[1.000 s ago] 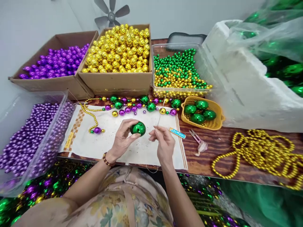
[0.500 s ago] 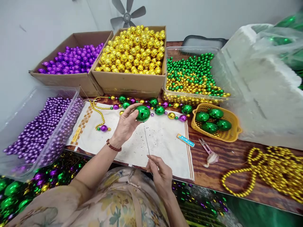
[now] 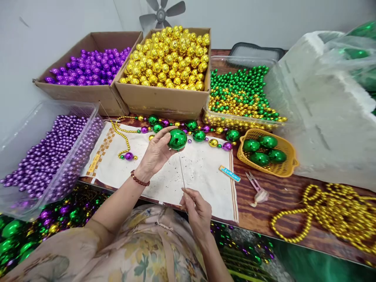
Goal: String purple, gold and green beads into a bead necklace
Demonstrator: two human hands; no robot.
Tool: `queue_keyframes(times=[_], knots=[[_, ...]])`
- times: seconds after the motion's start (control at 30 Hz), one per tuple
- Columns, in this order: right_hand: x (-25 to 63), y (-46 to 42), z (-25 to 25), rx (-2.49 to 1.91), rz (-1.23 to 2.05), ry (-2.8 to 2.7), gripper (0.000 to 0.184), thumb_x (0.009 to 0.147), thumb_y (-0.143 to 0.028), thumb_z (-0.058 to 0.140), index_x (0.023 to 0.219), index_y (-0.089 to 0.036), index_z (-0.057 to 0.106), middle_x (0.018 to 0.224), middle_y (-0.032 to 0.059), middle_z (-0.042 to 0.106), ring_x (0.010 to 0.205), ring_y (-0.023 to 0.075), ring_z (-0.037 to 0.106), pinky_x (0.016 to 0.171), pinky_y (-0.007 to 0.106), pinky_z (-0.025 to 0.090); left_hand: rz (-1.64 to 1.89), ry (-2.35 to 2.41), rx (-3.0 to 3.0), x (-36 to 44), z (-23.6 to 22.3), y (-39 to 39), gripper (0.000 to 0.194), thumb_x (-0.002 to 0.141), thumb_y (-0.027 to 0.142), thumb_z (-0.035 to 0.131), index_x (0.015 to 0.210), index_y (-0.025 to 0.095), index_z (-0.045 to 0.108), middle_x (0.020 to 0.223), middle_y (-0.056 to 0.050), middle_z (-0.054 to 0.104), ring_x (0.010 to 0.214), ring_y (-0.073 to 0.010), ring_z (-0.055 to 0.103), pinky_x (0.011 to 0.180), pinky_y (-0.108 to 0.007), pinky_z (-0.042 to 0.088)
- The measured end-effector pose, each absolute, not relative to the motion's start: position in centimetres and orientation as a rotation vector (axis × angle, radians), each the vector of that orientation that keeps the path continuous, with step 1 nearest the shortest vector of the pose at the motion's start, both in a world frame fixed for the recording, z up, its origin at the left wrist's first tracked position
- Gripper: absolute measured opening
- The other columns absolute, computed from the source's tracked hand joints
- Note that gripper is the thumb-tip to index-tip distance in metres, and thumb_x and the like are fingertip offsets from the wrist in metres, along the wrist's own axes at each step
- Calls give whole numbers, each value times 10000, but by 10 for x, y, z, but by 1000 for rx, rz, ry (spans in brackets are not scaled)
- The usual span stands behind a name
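A large shiny green bead (image 3: 178,140) is held in my left hand (image 3: 158,150), thumb and fingers gripping its left side above the white towel (image 3: 205,176). Lower down, my right hand (image 3: 196,209) pinches a long thin needle (image 3: 181,172) near its bottom end. The needle points up, its tip at or just under the bead's lower side; whether it has entered the hole I cannot tell. Behind my left hand lies a strand of green, purple and gold beads (image 3: 199,136). A gold bead string with a purple bead (image 3: 129,156) lies on the towel's left part.
Cardboard boxes hold purple beads (image 3: 88,68) and gold beads (image 3: 164,58). Clear bins hold small purple beads (image 3: 49,156) and green and gold ones (image 3: 241,94). Right of the towel are a yellow basket (image 3: 293,164), snips (image 3: 257,188), a blue-orange packet (image 3: 229,173) and gold bead strands (image 3: 340,219).
The needle tip is now closer to the green bead's underside. My left hand still holds the bead, and the camera view has shifted slightly.
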State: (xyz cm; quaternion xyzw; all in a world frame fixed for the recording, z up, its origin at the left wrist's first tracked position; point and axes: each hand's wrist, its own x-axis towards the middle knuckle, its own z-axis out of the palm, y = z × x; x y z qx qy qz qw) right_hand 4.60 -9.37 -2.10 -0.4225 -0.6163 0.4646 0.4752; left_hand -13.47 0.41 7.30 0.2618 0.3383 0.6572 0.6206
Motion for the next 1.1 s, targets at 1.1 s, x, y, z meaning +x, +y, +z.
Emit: queue_keyframes(times=[1.1], knots=[[15,-77,-11,-1042,973,-1543,176,1019,-236,475,1017,-173,640,625,-30,628,477,100,588,522,240,493,1614,783,795,-127,68,-30,395,749,398,843,1111,282,738,1174,-58,693,1007,-203,669,869,-327,570]])
